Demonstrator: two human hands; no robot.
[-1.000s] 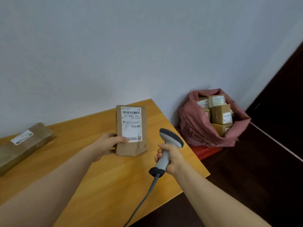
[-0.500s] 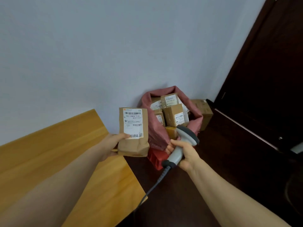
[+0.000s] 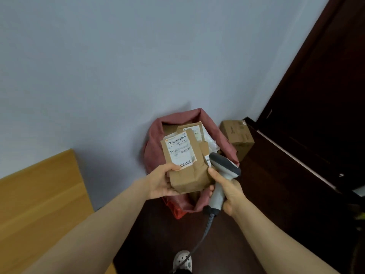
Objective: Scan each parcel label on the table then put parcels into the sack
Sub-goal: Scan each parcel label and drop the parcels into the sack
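- brown paper parcel (image 3: 187,175) is gripped by the left hand (image 3: 161,181), held right over the open red sack (image 3: 154,155)
- grey barcode scanner (image 3: 225,165) is clutched in the right hand (image 3: 232,191), just beside the parcel

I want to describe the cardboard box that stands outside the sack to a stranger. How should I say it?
Find the pink sack of parcels at the foot of the pale wall. Between it and the dark door a brown cardboard box stands on the floor. Unlike the parcels, it is outside the sack and shows no white label.
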